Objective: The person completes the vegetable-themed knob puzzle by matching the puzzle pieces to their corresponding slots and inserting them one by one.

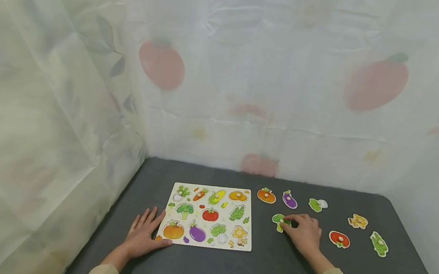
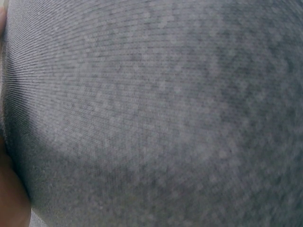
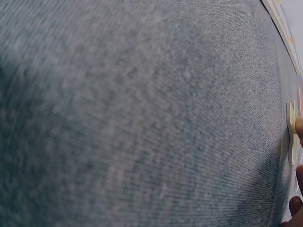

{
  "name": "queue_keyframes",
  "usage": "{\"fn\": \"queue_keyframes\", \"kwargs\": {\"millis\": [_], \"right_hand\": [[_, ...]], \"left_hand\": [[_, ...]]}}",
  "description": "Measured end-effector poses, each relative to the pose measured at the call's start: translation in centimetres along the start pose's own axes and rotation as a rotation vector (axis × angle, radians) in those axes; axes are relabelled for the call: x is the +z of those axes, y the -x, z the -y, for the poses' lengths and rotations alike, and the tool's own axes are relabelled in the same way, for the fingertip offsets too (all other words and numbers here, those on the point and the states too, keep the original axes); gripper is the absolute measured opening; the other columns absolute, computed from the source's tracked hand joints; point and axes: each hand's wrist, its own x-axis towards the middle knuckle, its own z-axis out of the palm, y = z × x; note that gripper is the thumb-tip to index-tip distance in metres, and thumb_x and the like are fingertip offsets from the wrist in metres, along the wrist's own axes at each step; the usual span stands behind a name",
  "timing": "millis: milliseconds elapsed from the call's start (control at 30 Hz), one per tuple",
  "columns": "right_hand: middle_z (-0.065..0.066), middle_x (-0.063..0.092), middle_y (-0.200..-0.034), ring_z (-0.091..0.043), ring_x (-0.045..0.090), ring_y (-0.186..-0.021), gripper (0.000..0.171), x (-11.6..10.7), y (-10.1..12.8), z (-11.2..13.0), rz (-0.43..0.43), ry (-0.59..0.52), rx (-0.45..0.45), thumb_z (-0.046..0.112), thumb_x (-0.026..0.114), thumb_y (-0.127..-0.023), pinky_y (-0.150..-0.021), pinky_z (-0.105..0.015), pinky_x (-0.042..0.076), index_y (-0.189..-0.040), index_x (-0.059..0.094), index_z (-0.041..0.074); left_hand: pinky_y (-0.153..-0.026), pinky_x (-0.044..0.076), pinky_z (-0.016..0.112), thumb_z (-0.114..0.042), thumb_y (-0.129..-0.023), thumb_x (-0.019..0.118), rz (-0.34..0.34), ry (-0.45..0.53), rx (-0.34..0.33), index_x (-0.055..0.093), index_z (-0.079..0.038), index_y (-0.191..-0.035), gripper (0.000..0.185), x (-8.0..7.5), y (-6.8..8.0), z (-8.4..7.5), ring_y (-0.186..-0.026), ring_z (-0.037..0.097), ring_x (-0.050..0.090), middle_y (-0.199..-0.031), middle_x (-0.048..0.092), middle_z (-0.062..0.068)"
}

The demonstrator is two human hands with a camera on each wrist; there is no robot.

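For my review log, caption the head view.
Right hand pinches the broccoli piece; left hand rests at a corner of the puzzle board.

Left hand [image 1: 141,237] lies palm-down, fingers [image 1: 159,219] spread, thumb [image 1: 162,243] stretched sideways. Right hand [image 1: 306,234] pinches between thumb and forefinger [image 1: 295,217]. Both forearms [image 1: 322,265] slant inward.

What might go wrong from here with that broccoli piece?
The right grip has a fingertip pinch on the broccoli piece, so the piece might slip if lifted. The eggplant piece lies just beyond it, so a careless move could nudge that one.
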Motion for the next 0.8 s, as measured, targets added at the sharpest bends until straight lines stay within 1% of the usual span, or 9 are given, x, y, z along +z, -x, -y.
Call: {"fn": "queue_keyframes", "kwargs": {"millis": [167, 267, 400, 633, 800], "right_hand": [[-0.017, 0.063, -0.121, -0.044, 0.046, -0.116, 0.028, 0.00, 0.02, 0.07, 0.001, -0.005, 0.006, 0.036, 0.079, -0.090, -0.089, -0.064, 0.032, -0.108, 0.080, 0.015], [-0.017, 0.063, -0.120, -0.044, 0.046, -0.116, 0.028, 0.02, 0.04, 0.13, 0.000, -0.004, 0.006, 0.036, 0.079, -0.090, -0.089, -0.064, 0.032, -0.108, 0.080, 0.014], [-0.017, 0.063, -0.120, -0.044, 0.045, -0.117, 0.027, 0.03, 0.07, 0.23, -0.004, -0.004, 0.005, 0.035, 0.079, -0.090, -0.089, -0.064, 0.032, -0.107, 0.080, 0.014], [-0.018, 0.063, -0.120, -0.044, 0.045, -0.116, 0.027, 0.12, 0.03, 0.34, -0.002, 0.004, 0.022, 0.036, 0.078, -0.090, -0.089, -0.064, 0.032, -0.106, 0.080, 0.014], [-0.018, 0.063, -0.120, -0.044, 0.045, -0.117, 0.028, 0.31, -0.12, 0.21, -0.001, 0.012, 0.035, 0.037, 0.078, -0.090, -0.091, -0.064, 0.032, -0.106, 0.080, 0.014]], "left_hand": [[-0.119, -0.003, 0.065, -0.072, -0.080, 0.072, -0.046, 0.023, 0.040, 0.029, -0.013, -0.163, 0.111, 0.38, -0.06, 0.28, -0.153, 0.047, 0.005, -0.167, 0.016, 0.024], [-0.119, -0.003, 0.065, -0.073, -0.080, 0.071, -0.056, 0.025, 0.048, 0.029, -0.012, -0.163, 0.111, 0.49, -0.02, 0.37, -0.153, 0.047, 0.005, -0.167, 0.016, 0.024], [-0.119, -0.003, 0.064, -0.073, -0.080, 0.072, -0.048, 0.013, 0.033, 0.028, -0.013, -0.164, 0.112, 0.42, 0.00, 0.27, -0.154, 0.046, 0.005, -0.168, 0.016, 0.022], [-0.119, -0.003, 0.064, -0.070, -0.080, 0.073, -0.041, 0.010, 0.033, 0.028, -0.012, -0.163, 0.111, 0.16, 0.14, 0.06, -0.153, 0.047, 0.005, -0.168, 0.016, 0.023], [-0.120, -0.005, 0.062, -0.074, -0.081, 0.069, 0.003, -0.018, 0.001, 0.023, -0.017, -0.165, 0.111, 0.04, -0.09, 0.07, -0.155, 0.043, 0.001, -0.170, 0.011, 0.019]]}}
